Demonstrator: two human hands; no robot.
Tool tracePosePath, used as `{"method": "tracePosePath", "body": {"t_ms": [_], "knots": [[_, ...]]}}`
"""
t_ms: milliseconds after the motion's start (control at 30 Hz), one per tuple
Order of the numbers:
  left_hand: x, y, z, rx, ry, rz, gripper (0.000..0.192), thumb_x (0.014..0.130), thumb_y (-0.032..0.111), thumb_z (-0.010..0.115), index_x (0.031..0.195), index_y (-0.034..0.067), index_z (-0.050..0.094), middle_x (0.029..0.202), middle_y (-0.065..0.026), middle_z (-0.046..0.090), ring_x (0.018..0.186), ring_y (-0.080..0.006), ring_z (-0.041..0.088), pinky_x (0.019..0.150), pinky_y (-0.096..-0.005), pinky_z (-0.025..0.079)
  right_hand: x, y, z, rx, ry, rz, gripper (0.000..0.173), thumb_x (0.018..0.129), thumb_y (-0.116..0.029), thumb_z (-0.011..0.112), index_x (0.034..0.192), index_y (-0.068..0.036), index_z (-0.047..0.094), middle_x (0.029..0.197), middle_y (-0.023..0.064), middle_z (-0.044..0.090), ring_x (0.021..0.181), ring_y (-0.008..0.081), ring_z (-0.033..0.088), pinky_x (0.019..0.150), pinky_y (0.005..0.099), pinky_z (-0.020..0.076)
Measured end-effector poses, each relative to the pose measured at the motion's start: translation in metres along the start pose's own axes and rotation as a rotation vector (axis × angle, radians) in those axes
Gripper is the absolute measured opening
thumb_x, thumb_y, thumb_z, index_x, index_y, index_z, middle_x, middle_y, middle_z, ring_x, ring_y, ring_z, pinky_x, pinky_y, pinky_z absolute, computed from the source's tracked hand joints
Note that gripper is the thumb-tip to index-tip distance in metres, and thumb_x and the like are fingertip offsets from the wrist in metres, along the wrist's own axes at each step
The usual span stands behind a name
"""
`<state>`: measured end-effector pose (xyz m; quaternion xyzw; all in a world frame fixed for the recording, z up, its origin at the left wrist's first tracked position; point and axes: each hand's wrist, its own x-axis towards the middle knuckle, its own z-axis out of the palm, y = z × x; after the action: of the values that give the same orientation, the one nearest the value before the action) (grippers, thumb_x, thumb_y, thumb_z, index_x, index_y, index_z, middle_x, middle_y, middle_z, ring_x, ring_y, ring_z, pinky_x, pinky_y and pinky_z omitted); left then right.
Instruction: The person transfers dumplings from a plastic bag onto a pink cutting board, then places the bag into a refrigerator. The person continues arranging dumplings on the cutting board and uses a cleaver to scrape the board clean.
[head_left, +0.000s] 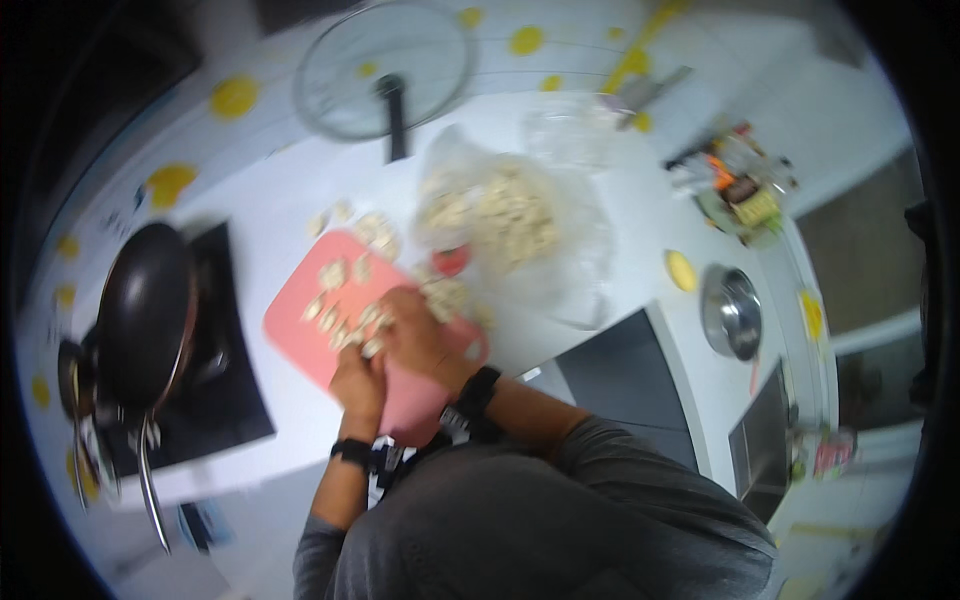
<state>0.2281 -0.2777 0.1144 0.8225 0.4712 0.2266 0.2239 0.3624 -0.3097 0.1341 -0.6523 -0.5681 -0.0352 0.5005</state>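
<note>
A pink cutting board (300, 330) lies on the white counter before me, with several small pale dough pieces (328, 319) that look like dumplings on it. My left hand (358, 382) is over the board, its fingertips at one of the pieces. Close beside it, my right hand (420, 334) reaches in over the board, its fingers touching or very near the same cluster. Whether either hand grips a piece is blurred and hidden by the fingers. More pale pieces lie past the board's far edge and by its right side. Clear plastic bags (585, 247) hold many similar pieces (517, 214).
On the left, a dark frying pan (146, 315) sits on a black cooktop (244, 397), its handle jutting toward me. A glass lid (337, 67) leans at the back wall. Rightward are a yellow oval item (681, 271), a metal bowl (735, 313) and a sink (761, 442).
</note>
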Motion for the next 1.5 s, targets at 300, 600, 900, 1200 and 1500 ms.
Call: {"method": "tracePosePath", "body": {"t_ms": [300,600,900,1200,1500], "knots": [[-0.001,-0.003,-0.003,0.012,0.031,0.037,0.032,0.076,0.019,0.068,0.100,0.002,0.056,0.079,-0.0130,0.061,0.067,-0.0300,0.060,0.061,-0.0406,0.048,-0.065,0.003,-0.161,-0.227,-0.717,0.042,0.009,0.076,-0.013,0.053,0.075,-0.005,0.057,0.075,0.0102,0.057,0.072,0.0289,0.057,0.065,0.0402,0.0475],[-0.013,0.001,-0.014,-0.259,0.115,-0.133,0.036,0.081,0.011,0.062,0.111,-0.004,0.046,0.091,-0.0119,0.053,0.080,-0.0188,0.052,0.072,-0.0306,0.045,0.022,0.185,-0.390,-0.807,-0.322,0.372,0.022,0.084,-0.021,0.047,0.076,-0.005,0.059,0.071,0.0149,0.062,0.067,0.0363,0.060,0.062,0.0484,0.0483],[-0.114,0.028,-0.009,0.255,0.368,-0.507,0.044,0.082,0.015,0.063,0.116,-0.005,0.043,0.099,-0.0124,0.048,0.088,-0.0212,0.047,0.073,-0.0298,0.042,0.219,0.496,-0.501,-0.704,0.216,0.497,0.019,0.084,-0.020,0.048,0.092,-0.007,0.060,0.080,0.0166,0.060,0.072,0.0320,0.058,0.063,0.0405,0.0470],[-0.219,0.037,-0.003,0.291,0.417,-0.836,0.038,0.080,0.003,0.061,0.112,-0.005,0.045,0.093,-0.0133,0.051,0.075,-0.0188,0.049,0.068,-0.0314,0.044,0.303,0.587,-0.521,0.462,0.592,0.940,0.030,0.082,-0.022,0.059,0.103,-0.001,0.057,0.085,0.0146,0.058,0.071,0.0291,0.055,0.065,0.0401,0.0490],[-0.187,0.043,0.008,0.205,0.429,-0.873,0.039,0.078,0.016,0.068,0.109,0.001,0.051,0.082,-0.0125,0.059,0.069,-0.0220,0.056,0.062,-0.0346,0.048,0.298,0.756,-0.597,-1.549,-0.105,0.260,0.068,0.066,-0.043,0.071,0.121,-0.009,0.052,0.112,0.0154,0.059,0.104,0.0309,0.056,0.083,0.0392,0.0479]]}}
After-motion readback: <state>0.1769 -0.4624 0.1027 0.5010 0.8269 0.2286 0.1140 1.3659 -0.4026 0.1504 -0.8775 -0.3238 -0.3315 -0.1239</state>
